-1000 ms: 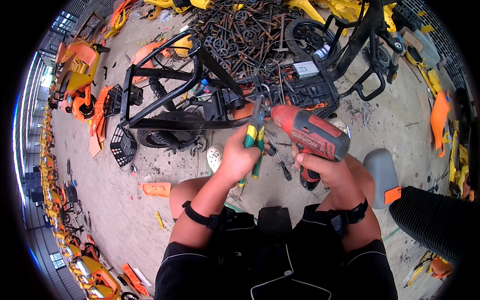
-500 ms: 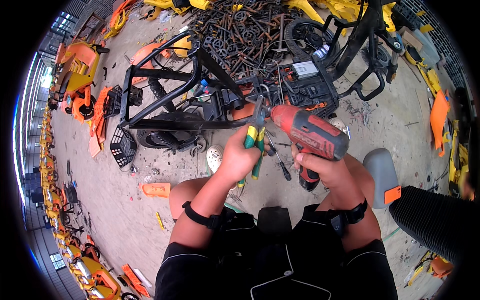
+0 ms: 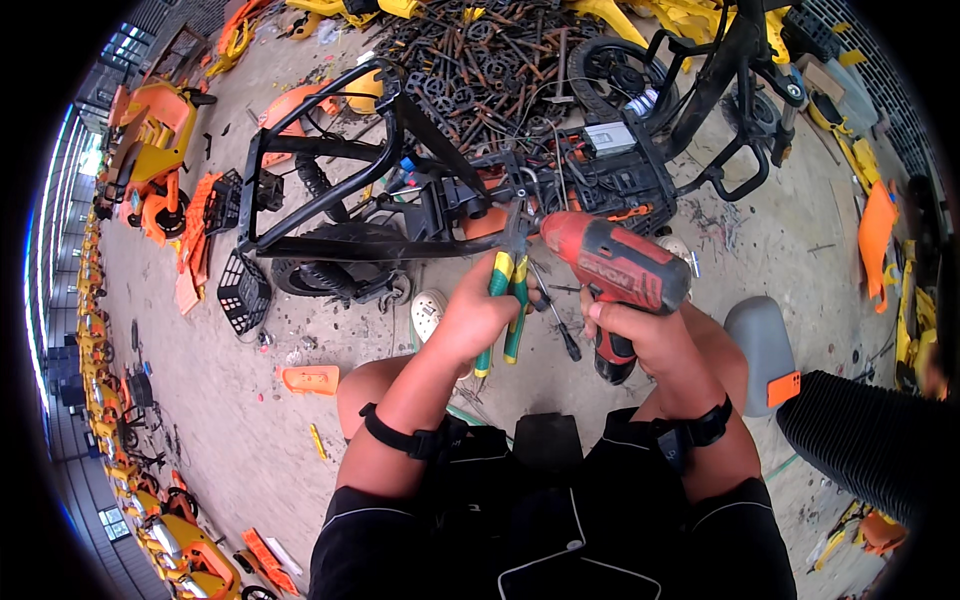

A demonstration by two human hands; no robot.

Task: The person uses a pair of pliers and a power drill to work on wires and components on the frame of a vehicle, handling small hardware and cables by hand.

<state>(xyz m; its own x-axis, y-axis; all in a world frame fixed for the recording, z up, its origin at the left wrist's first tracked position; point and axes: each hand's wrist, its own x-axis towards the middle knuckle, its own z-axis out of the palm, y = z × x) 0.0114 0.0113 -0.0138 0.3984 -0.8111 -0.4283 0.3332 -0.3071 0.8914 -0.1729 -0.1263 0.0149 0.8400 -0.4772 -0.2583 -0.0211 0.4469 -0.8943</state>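
Observation:
My left hand (image 3: 472, 312) is wrapped round green-and-yellow handled pliers (image 3: 516, 228), their metal jaws at the black scooter frame (image 3: 375, 247). My right hand (image 3: 642, 330) grips a red-and-black power driver (image 3: 615, 262), pointed left with its nose beside the plier jaws; whether it touches a fastener there is too small to tell. Behind the tools lies an open body section with a silver box (image 3: 609, 139), wiring and orange parts. A long black-handled screwdriver (image 3: 566, 338) lies on the floor below and between my hands.
A heap of rusty metal parts (image 3: 480, 55) lies behind the frame, with yellow panels (image 3: 780, 30) beyond. A black crate (image 3: 243, 292), an orange tray (image 3: 311, 380) and orange scooters (image 3: 165, 125) are leftward. A grey seat (image 3: 757, 355) and black ribbed object (image 3: 860, 445) sit rightward.
The power driver and my right hand have shifted slightly up and to the left, the driver turning a little. My left hand and the pliers stay nearly still.

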